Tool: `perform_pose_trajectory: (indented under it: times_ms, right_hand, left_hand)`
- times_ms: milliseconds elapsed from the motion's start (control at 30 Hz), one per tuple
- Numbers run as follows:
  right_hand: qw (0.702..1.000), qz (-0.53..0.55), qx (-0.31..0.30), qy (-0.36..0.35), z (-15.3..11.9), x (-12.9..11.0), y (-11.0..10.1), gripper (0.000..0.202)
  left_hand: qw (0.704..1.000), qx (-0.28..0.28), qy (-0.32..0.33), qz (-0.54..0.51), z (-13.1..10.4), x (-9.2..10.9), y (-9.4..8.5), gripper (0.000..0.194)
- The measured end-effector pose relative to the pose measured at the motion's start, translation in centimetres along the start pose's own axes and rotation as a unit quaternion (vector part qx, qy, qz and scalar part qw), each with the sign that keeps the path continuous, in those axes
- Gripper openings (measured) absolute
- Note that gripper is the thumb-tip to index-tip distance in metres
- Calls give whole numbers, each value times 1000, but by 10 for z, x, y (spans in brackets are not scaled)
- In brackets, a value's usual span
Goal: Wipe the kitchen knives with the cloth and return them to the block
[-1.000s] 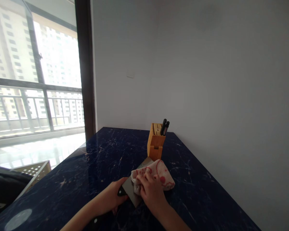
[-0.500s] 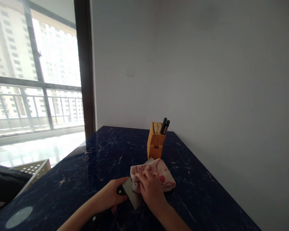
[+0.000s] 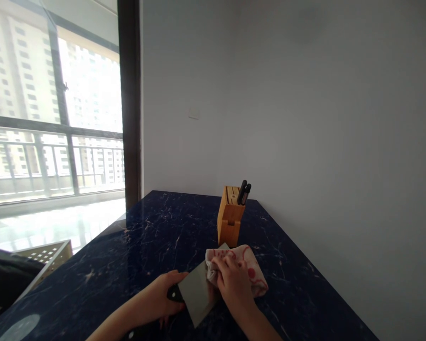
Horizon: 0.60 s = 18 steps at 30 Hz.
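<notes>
A cleaver point(image 3: 196, 294) with a broad grey blade and black handle lies slanted above the dark table. My left hand point(image 3: 163, 296) is wrapped round its handle. My right hand point(image 3: 234, 282) grips a folded white cloth point(image 3: 253, 265) with red patterns and presses it on the blade, covering the blade's middle. The blade's far corner shows beyond the cloth, close to the foot of a wooden knife block point(image 3: 229, 220). Two black-handled tools point(image 3: 244, 193) stand in the block.
The dark blue marbled table point(image 3: 163, 227) runs back to a grey wall. A black handle point(image 3: 137, 333) lies under my left forearm. At the left are a perforated beige basket point(image 3: 55, 258), a black item point(image 3: 7, 274) and a large window.
My right hand and the cloth have moved right along the blade, so more of the blade shows beside my left hand. The whole view has shifted slightly.
</notes>
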State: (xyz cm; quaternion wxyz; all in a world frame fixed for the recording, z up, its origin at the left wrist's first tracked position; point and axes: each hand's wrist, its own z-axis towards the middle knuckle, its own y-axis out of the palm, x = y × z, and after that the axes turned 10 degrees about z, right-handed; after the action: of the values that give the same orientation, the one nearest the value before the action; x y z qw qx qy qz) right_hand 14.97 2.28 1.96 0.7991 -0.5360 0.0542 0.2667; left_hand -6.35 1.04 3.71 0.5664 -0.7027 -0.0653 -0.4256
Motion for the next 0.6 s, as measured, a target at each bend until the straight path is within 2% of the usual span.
perform_pose_trajectory:
  times_ms: [133,200,300,367,467,600]
  right_hand:
    - [1000,-7,6,-3,-1,1,0,38]
    - [1000,-11,12,0,-2,1,-1,36]
    - [1000,-12,23,-5,-4,0,-3,34]
    - [1000,-5,21,-19,-5,-3,-4,33]
    - [999,19,5,-48,-9,-15,-2,31]
    - [993,65,-25,-91,-15,-36,4,28]
  left_hand:
    - [1000,-26,10,-1,-2,-2,-2,41]
    - [1000,-12,1,19,-3,-5,0,45]
    - [996,33,-59,62,-2,-15,7,50]
    - [989,54,-90,102,0,-22,14,40]
    - [983,51,-89,155,3,-25,18,24]
    - [984,50,-55,163,3,-19,16,24]
